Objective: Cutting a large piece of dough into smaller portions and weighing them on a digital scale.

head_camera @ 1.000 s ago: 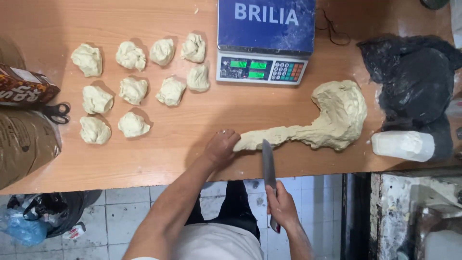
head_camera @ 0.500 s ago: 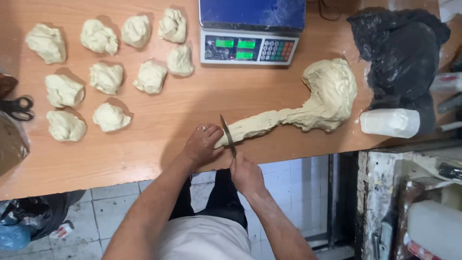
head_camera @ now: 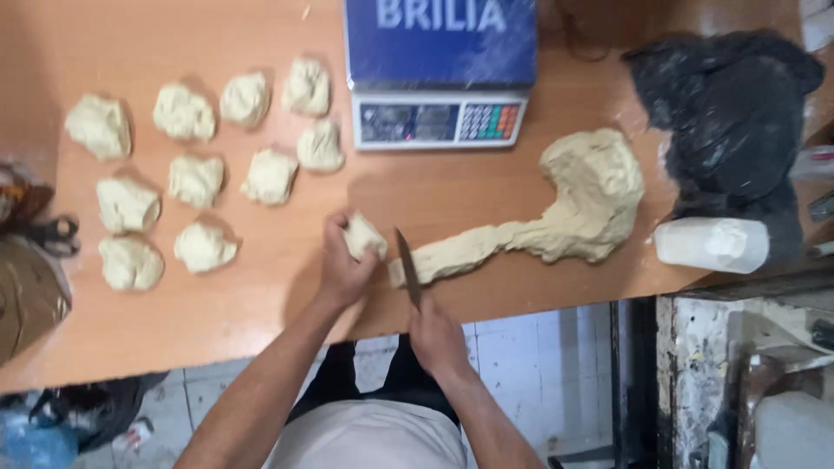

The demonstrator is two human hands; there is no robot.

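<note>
a small dough piece (head_camera: 363,236) is clamped in the left hand (head_camera: 346,265), fingers curled over it, on the worktop (head_camera: 261,304). a knife (head_camera: 407,265) is gripped by the right hand (head_camera: 437,334), fist closed on the handle, blade pointed away from the body, just right of the left hand. the cut end of the dough rope (head_camera: 460,252) is seen touching the blade on its far side from the left hand; its long axis runs rightward and slightly away, up to the dough mass (head_camera: 592,191). the right hand is nearer the rope. cut lumps (head_camera: 201,247) are laid well left of the left hand; a scale (head_camera: 439,122) sits beyond both hands.
</note>
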